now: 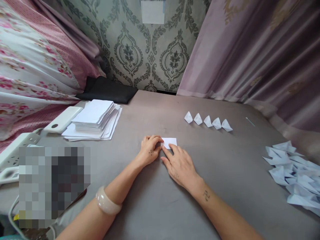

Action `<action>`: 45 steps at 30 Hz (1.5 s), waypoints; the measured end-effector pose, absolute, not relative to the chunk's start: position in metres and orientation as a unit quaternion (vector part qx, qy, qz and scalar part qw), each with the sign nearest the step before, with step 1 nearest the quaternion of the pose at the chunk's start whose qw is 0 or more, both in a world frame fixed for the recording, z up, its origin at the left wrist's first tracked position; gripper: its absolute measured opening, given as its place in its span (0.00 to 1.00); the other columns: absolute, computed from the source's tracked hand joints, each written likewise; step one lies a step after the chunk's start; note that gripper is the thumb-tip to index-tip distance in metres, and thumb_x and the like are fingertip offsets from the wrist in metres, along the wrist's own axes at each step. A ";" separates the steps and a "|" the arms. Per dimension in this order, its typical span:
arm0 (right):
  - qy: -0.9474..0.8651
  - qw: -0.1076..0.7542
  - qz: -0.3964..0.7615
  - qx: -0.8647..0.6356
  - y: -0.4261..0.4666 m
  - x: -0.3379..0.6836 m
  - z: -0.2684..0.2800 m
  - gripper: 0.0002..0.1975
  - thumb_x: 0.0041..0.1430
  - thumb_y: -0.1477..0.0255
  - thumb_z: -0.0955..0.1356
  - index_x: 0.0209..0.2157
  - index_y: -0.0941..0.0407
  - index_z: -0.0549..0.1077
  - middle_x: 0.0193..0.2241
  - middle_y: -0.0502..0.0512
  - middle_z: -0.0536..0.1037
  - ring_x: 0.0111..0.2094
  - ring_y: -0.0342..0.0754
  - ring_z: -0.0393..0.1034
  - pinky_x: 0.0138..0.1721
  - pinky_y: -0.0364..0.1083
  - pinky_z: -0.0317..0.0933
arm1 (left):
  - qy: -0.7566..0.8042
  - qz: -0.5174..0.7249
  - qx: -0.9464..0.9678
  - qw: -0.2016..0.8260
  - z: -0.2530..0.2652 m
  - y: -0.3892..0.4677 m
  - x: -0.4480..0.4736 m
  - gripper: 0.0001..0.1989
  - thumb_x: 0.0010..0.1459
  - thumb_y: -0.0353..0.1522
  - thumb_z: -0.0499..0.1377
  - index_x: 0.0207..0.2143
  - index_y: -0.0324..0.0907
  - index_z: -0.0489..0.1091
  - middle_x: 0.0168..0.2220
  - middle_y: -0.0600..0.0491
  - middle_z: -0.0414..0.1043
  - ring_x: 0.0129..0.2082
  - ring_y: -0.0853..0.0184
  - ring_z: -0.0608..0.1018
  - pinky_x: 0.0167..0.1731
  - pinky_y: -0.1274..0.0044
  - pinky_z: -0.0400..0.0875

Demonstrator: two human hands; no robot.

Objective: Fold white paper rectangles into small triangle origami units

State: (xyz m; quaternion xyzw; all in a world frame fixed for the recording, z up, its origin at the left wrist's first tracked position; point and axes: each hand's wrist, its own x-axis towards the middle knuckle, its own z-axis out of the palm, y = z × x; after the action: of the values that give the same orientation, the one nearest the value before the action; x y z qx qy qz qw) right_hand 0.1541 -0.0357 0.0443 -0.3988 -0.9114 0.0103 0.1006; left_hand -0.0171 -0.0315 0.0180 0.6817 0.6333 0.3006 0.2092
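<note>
A small white folded sheet of paper (170, 142) lies flat on the table, between my two hands. My left hand (150, 146) is at its left end, with curled fingers and thumb closed on that edge. My right hand (180, 163) rests palm down, fingers stretched and apart, with fingertips on the paper's lower edge. Parts of the paper are hidden under the fingers. Beyond it to the right, several small folded paper shapes (207, 121) stand in a row.
A stack of white paper sheets (93, 115) lies at the left beside a white power bank (63, 119) and a power strip (18, 146). Folded paper pieces (297, 176) are heaped at the right edge. A black folded cloth or bag (107, 89) lies at the back left. A blurred patch covers the lower left.
</note>
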 end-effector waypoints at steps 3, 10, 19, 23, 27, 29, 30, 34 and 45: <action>-0.907 0.093 0.004 -0.411 -0.040 0.153 0.045 0.21 0.66 0.62 0.58 0.56 0.54 0.66 0.51 0.62 0.69 0.48 0.54 0.64 0.46 0.51 0.60 | 0.633 0.301 0.679 0.219 0.019 -0.032 -0.017 0.11 0.55 0.26 0.57 0.41 0.45 0.69 0.49 0.53 0.71 0.49 0.61 0.69 0.52 0.65 0.57; -0.873 0.080 -0.015 -0.481 -0.037 0.165 0.047 0.17 0.64 0.67 0.61 0.50 0.59 0.71 0.42 0.63 0.74 0.41 0.54 0.67 0.36 0.49 0.62 | 0.668 0.296 0.646 0.223 0.022 -0.033 -0.019 0.16 0.53 0.30 0.60 0.45 0.40 0.67 0.48 0.46 0.68 0.48 0.58 0.67 0.51 0.65 0.60; -0.840 0.183 0.019 -0.510 -0.016 0.174 0.031 0.07 0.61 0.68 0.65 0.31 0.54 0.72 0.34 0.54 0.74 0.39 0.50 0.67 0.34 0.45 0.59 | 0.668 0.330 0.617 0.254 0.021 -0.032 -0.018 0.11 0.50 0.28 0.61 0.39 0.42 0.70 0.45 0.50 0.68 0.48 0.60 0.66 0.51 0.67 0.60; -0.828 0.202 0.034 -0.523 -0.015 0.172 0.029 0.06 0.58 0.70 0.67 0.38 0.55 0.69 0.36 0.55 0.74 0.39 0.52 0.67 0.34 0.47 0.61 | 0.675 0.328 0.611 0.252 0.023 -0.033 -0.014 0.07 0.48 0.31 0.63 0.33 0.42 0.71 0.42 0.50 0.68 0.45 0.60 0.66 0.50 0.67 0.60; -0.818 0.258 0.015 -0.513 -0.015 0.169 0.032 0.17 0.56 0.74 0.67 0.48 0.59 0.65 0.43 0.62 0.70 0.42 0.54 0.66 0.40 0.49 0.63 | 0.660 0.320 0.659 0.167 0.025 -0.039 -0.008 0.02 0.51 0.30 0.61 0.30 0.43 0.69 0.39 0.52 0.70 0.42 0.61 0.67 0.45 0.68 0.59; -0.819 0.294 -0.014 -0.493 -0.015 0.169 0.034 0.22 0.55 0.77 0.67 0.51 0.61 0.64 0.47 0.65 0.67 0.45 0.55 0.63 0.44 0.51 0.61 | 0.642 0.308 0.696 0.090 0.027 -0.042 -0.005 0.03 0.52 0.27 0.58 0.30 0.43 0.68 0.39 0.52 0.71 0.41 0.61 0.67 0.42 0.69 0.58; -0.823 0.306 -0.028 -0.479 -0.015 0.169 0.035 0.23 0.55 0.78 0.67 0.53 0.62 0.63 0.48 0.66 0.66 0.46 0.56 0.62 0.46 0.51 0.60 | 0.634 0.298 0.712 0.052 0.028 -0.044 -0.004 0.04 0.53 0.26 0.56 0.31 0.43 0.68 0.39 0.52 0.71 0.41 0.61 0.67 0.41 0.69 0.58; -0.864 0.285 -0.049 -0.413 -0.014 0.167 0.036 0.18 0.59 0.80 0.64 0.50 0.55 0.69 0.47 0.60 0.68 0.47 0.54 0.60 0.48 0.51 0.57 | 0.626 0.244 0.739 -0.049 0.030 -0.047 -0.001 0.06 0.57 0.26 0.52 0.32 0.42 0.66 0.36 0.49 0.72 0.40 0.59 0.68 0.40 0.67 0.58; -0.915 0.163 -0.011 -0.369 -0.010 0.171 0.034 0.13 0.63 0.76 0.62 0.45 0.53 0.73 0.43 0.57 0.74 0.45 0.51 0.61 0.46 0.49 0.55 | 0.593 0.204 0.778 -0.022 0.035 -0.054 -0.004 0.14 0.56 0.24 0.50 0.42 0.44 0.69 0.48 0.48 0.70 0.47 0.56 0.67 0.44 0.65 0.62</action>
State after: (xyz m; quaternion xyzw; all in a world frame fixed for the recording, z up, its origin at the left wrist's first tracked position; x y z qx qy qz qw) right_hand 0.1708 -0.0104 0.0344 -0.3692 -0.9148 -0.0107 0.1631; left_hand -0.0036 -0.0537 0.0351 0.7785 0.5932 0.2040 -0.0222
